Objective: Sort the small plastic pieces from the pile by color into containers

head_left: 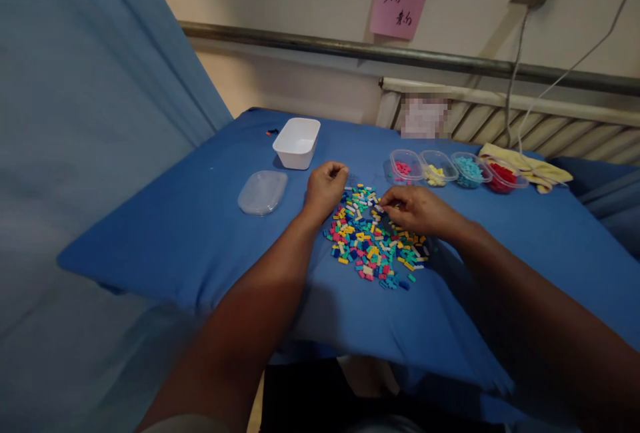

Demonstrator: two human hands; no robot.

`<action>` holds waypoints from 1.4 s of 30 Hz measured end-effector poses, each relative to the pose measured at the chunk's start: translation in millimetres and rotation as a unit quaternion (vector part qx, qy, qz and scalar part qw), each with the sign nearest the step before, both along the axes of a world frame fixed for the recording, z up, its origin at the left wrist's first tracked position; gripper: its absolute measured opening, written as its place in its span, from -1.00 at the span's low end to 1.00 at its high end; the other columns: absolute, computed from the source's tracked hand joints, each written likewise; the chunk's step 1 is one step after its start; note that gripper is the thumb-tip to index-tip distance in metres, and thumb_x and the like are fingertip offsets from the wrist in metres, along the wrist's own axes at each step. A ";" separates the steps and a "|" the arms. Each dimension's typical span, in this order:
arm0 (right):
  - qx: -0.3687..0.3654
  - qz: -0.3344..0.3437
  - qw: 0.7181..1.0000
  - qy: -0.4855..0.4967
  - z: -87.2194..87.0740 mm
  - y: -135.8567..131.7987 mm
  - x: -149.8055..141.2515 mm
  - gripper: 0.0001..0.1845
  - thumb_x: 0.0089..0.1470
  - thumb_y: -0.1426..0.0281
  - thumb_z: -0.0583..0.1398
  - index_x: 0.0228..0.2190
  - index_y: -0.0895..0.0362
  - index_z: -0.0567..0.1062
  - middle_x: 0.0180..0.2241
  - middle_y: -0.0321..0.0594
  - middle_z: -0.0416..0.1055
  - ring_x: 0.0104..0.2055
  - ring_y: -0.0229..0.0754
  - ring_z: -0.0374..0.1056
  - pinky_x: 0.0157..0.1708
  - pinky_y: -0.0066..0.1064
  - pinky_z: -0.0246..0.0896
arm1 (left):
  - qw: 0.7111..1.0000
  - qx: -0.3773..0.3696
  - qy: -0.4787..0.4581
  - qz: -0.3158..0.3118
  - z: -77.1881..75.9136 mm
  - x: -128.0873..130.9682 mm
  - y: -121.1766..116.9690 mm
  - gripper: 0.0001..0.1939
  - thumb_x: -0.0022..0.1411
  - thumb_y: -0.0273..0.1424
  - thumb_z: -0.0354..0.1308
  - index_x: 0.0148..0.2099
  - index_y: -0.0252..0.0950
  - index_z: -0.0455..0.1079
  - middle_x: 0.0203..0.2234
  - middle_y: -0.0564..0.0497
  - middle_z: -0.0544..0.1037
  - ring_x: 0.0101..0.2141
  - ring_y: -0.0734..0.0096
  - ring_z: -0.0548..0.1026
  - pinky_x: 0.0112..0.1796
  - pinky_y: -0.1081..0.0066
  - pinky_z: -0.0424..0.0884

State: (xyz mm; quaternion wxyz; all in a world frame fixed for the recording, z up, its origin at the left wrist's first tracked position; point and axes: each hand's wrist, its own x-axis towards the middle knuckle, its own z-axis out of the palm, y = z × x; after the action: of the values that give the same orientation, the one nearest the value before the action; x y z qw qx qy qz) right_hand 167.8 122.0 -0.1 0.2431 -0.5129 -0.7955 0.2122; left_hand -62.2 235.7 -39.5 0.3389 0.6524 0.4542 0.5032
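A loose heap of small toy bricks (367, 246) in yellow, green, blue, pink and white is spread on the blue cloth. My left hand (326, 188) is curled closed at the heap's far left edge; whatever its fingers hold is hidden. Over the upper right of the heap, my right hand (413, 209) has its fingertips pinched on a small pale brick (380, 208). Behind the heap stand clear tubs of sorted pieces: a pink-filled tub (406, 155), a yellow-filled tub (438, 155), a light-blue-filled tub (470, 160) and a red-filled tub (506, 170).
A white container (295, 156) stands at the back left, with a translucent lid (263, 192) lying nearer me. A yellow cloth (533, 166) lies behind the tubs. Along the wall run a rail (300, 40), a radiator (475, 120) and a hanging cable (575, 66). A blue curtain (100, 86) hangs at left.
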 end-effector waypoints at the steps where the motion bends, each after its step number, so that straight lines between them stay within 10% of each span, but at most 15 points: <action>1: -0.025 -0.005 0.999 0.030 -0.5 -8.4 1.6 -0.79 0.22 0.41 0.24 -0.14 0.10 0.65 -0.26 -0.19 0.66 -0.29 -0.13 0.54 -0.30 -0.37 0.36 | 1.000 -0.002 0.002 -0.001 0.2 0.6 -0.7 -0.77 0.33 -0.24 0.22 -0.21 -0.28 0.58 -0.31 -0.03 0.67 -0.26 0.28 0.59 -0.24 0.35 0.44; 12: 0.042 -0.007 0.998 0.041 -5.9 -54.3 13.7 -0.88 0.33 0.39 0.25 -0.15 0.05 0.62 -0.21 -0.19 0.63 -0.25 -0.15 0.52 -0.24 -0.35 0.37 | 0.999 -0.006 0.041 -0.026 -1.1 6.3 -5.4 -0.80 0.35 -0.27 0.22 -0.19 -0.28 0.59 -0.31 -0.01 0.67 -0.30 0.30 0.57 -0.22 0.33 0.44; 31: -0.003 0.053 0.989 -0.137 -3.1 -48.1 21.4 -0.81 0.33 0.44 0.23 -0.21 0.04 0.69 -0.25 -0.18 0.64 -0.24 -0.12 0.51 -0.24 -0.33 0.26 | 0.998 0.012 0.056 -0.040 -3.5 7.4 -6.3 -0.80 0.36 -0.27 0.21 -0.17 -0.26 0.60 -0.31 0.01 0.67 -0.28 0.30 0.58 -0.20 0.33 0.45; 42: -0.036 -0.004 0.999 -0.017 2.6 -59.2 23.1 -0.90 0.29 0.36 0.26 -0.27 0.05 0.61 -0.35 -0.24 0.59 -0.40 -0.19 0.44 -0.36 -0.37 0.29 | 0.998 0.023 0.047 -0.032 -4.8 6.0 -3.5 -0.82 0.36 -0.28 0.22 -0.19 -0.25 0.60 -0.29 -0.01 0.67 -0.24 0.26 0.59 -0.16 0.31 0.46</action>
State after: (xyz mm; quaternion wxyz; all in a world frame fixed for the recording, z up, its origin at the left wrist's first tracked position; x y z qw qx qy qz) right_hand 191.0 62.8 2.5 0.2118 -0.5278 -0.7893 0.2315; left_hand -56.2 232.3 -44.4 0.3180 0.6969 0.4368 0.4716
